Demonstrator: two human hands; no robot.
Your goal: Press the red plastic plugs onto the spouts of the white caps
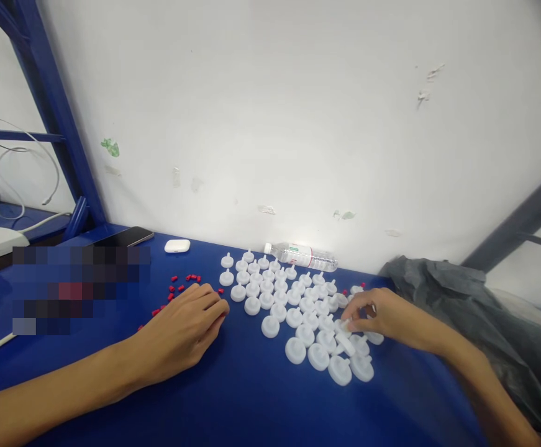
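Note:
Several white plastic nozzle caps (270,326), round with a thin spout, stand in loose rows on the blue table. At the right of this group, my right hand (377,313) pinches a white nozzle cap (345,343) between thumb and forefinger; it is tilted among the others. My left hand (186,326) rests low over the table, left of the white caps, with its fingers curled together. Whatever it holds, if anything, is hidden. Small red caps (181,287) lie scattered just behind and beside it. Red tips (363,285) show on a few white pieces behind my right hand.
A clear labelled bottle (302,256) lies against the wall behind the caps. Further left are a white earbud case (177,246) and a dark phone (133,236). Black plastic sheeting (475,329) covers the right side. A blue metal frame (60,112) rises at left.

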